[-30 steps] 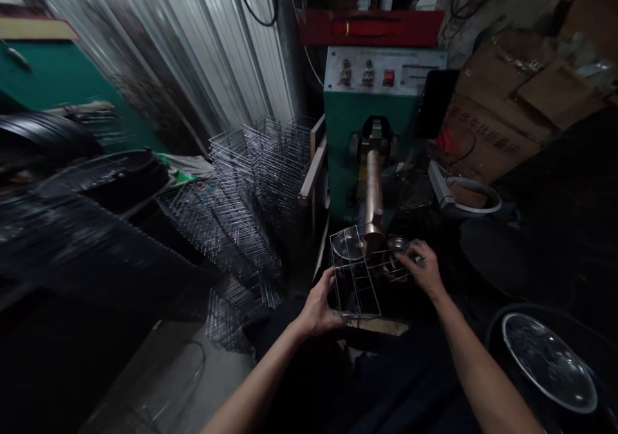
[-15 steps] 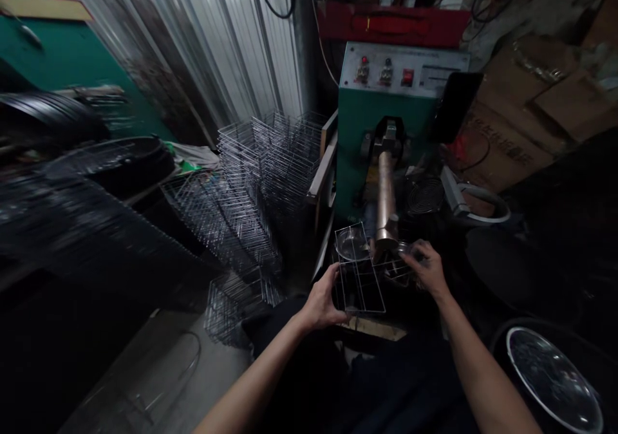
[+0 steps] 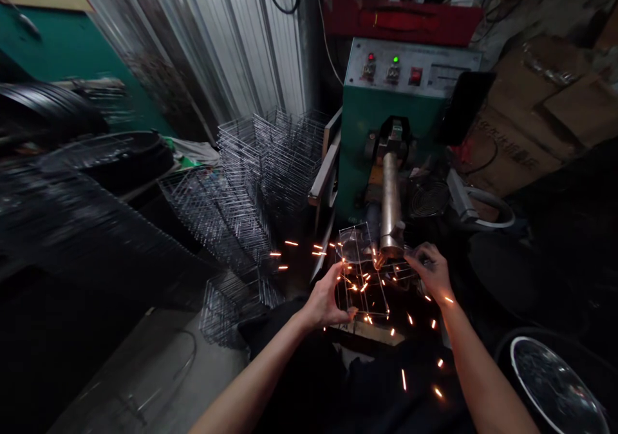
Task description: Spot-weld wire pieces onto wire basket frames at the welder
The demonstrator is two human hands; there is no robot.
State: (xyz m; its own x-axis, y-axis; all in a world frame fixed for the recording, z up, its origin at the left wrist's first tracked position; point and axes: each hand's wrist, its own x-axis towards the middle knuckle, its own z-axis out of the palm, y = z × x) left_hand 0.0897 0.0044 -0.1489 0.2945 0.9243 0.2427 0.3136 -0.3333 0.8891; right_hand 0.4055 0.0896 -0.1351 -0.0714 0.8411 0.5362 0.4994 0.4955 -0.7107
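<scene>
My left hand (image 3: 324,302) is closed on the left side of a small wire rack (image 3: 363,287), thumb at its lower edge and fingers higher up. My right hand (image 3: 433,272) pinches a thin wire piece (image 3: 402,268) whose inner end reaches under the copper-coloured electrode arm (image 3: 391,205) of a green spot welder (image 3: 360,125). Orange sparks (image 3: 360,286) fly from below the arm's tip, across the rack and past both hands. The exact contact between wire, rack and electrode is hard to make out. On the welder's panel, red and green lights glow.
Stacked wire racks (image 3: 265,163) stand left of the welder. A dark tub (image 3: 106,163) lies farther left. Cardboard boxes (image 3: 526,118) are piled at the right, and a round shiny-rimmed container (image 3: 555,382) sits at lower right. A red box (image 3: 405,20) lies atop the welder.
Sparks have burst out under the electrode tip, and the green panel light has come on. Both hands stay in nearly the same place; the view has shifted slightly.
</scene>
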